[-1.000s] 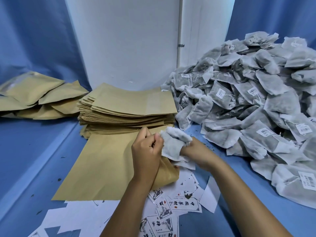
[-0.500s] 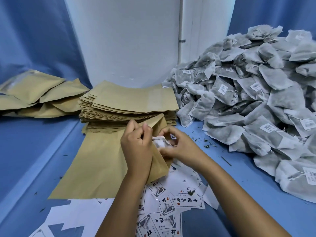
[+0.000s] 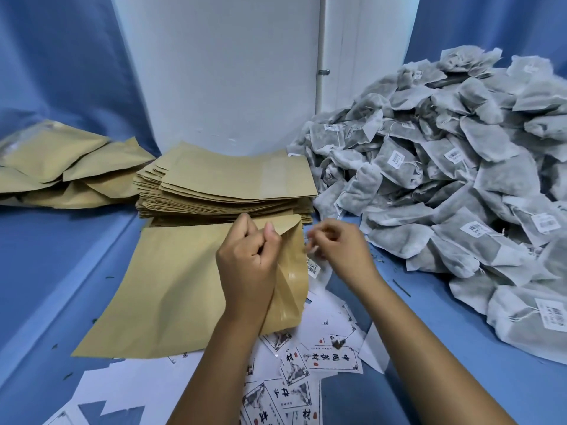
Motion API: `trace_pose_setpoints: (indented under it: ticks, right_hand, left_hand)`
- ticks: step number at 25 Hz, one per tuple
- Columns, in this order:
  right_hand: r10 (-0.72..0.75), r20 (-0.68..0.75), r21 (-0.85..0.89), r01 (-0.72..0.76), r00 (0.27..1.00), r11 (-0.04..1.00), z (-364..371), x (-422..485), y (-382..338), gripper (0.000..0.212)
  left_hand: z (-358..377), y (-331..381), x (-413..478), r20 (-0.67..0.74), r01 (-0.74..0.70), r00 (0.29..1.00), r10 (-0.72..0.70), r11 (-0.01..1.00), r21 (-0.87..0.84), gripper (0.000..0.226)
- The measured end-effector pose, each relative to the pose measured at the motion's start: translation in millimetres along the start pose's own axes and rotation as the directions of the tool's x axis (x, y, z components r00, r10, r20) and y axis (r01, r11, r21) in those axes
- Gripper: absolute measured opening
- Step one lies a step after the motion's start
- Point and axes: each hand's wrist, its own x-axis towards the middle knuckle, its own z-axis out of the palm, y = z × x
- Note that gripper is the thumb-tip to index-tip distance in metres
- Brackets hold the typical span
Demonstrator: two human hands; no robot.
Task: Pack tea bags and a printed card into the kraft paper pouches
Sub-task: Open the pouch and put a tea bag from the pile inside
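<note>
A flat kraft pouch (image 3: 171,289) lies on the blue table in front of me. My left hand (image 3: 248,268) grips the upper edge of its mouth and holds it lifted. My right hand (image 3: 337,250) is just right of the mouth, blurred, its curled fingers pinching a white bit of the tea bag there. The tea bag is mostly hidden inside the pouch, and its barcode tag (image 3: 313,269) hangs out at the mouth. Printed cards (image 3: 331,357) lie scattered under my forearms. A big heap of grey tea bags (image 3: 445,179) fills the right side.
A tall stack of flat kraft pouches (image 3: 233,182) sits right behind the open one. Several bulging pouches (image 3: 61,167) lie at the far left. A white wall panel (image 3: 214,72) stands at the back, and blank white sheets (image 3: 122,384) lie at the near left.
A second ago my right hand held a tea bag outside the pouch. It pushed the bag inside, and now the hand is drawn back to the mouth. My left hand kept holding the pouch edge.
</note>
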Motion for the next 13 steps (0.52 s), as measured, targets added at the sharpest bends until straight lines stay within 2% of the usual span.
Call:
trace_pose_setpoints:
  ticks: [1, 2, 3, 4, 5, 6, 7, 8, 9, 10, 11, 12, 13]
  right_hand:
    - [0.051, -0.190, -0.269, -0.102, 0.980, 0.958, -2, 4, 12, 0.013]
    - [0.052, -0.217, -0.515, -0.159, 0.975, 0.843, 1, 4, 21, 0.035]
    - [0.073, -0.153, -0.616, -0.153, 0.986, 0.773, 9, 5, 31, 0.055]
    - [0.099, -0.104, -0.600, -0.141, 0.990, 0.788, 15, 7, 35, 0.067]
    - [0.140, -0.063, -0.485, -0.153, 0.988, 0.861, 18, 11, 38, 0.070]
    - [0.205, -0.044, -0.261, -0.209, 0.978, 0.942, 19, 13, 36, 0.069]
    - [0.279, -0.022, 0.010, -0.279, 0.960, 0.960, 16, 15, 34, 0.064]
    - [0.332, -0.049, 0.215, -0.315, 0.942, 0.925, 9, 15, 32, 0.052]
    - [0.343, -0.165, 0.287, -0.288, 0.924, 0.914, -1, 15, 34, 0.036]
    - [0.283, -0.346, 0.170, -0.237, 0.894, 0.956, -14, 17, 37, 0.021]
    - [0.139, -0.509, -0.104, -0.220, 0.849, 0.970, -29, 19, 43, 0.015]
    - [0.000, -0.555, -0.406, -0.270, 0.832, 0.873, -42, 19, 49, 0.019]
    - [-0.056, -0.524, -0.617, -0.334, 0.850, 0.712, -51, 19, 56, 0.025]
  left_hand:
    - [0, 0, -1, 0.001, 0.011, 1.000, -0.011, 1.000, 0.001, 0.046]
    - [1, 0, -3, 0.008, 0.004, 1.000, -0.004, 1.000, 0.004, 0.046]
    - [2, 1, -4, 0.022, -0.004, 1.000, 0.004, 1.000, 0.007, 0.046]
    - [3, 1, -5, 0.036, -0.006, 0.999, 0.006, 1.000, 0.008, 0.046]
    - [3, 1, -6, 0.047, -0.004, 0.999, 0.004, 1.000, 0.010, 0.046]
    - [4, 0, -6, 0.054, -0.006, 0.999, 0.005, 1.000, 0.013, 0.046]
    - [4, 0, -7, 0.060, -0.011, 0.998, 0.010, 1.000, 0.016, 0.047]
    - [5, 1, -8, 0.068, -0.015, 0.998, 0.014, 1.000, 0.017, 0.046]
    - [7, 1, -8, 0.078, -0.017, 0.997, 0.016, 1.000, 0.016, 0.046]
    - [8, 2, -8, 0.084, -0.018, 0.996, 0.017, 1.000, 0.015, 0.046]
    - [9, 2, -9, 0.089, -0.019, 0.996, 0.018, 1.000, 0.016, 0.046]
    - [9, 3, -9, 0.097, -0.021, 0.995, 0.020, 1.000, 0.016, 0.045]
    - [10, 3, -10, 0.107, -0.024, 0.994, 0.023, 1.000, 0.014, 0.045]
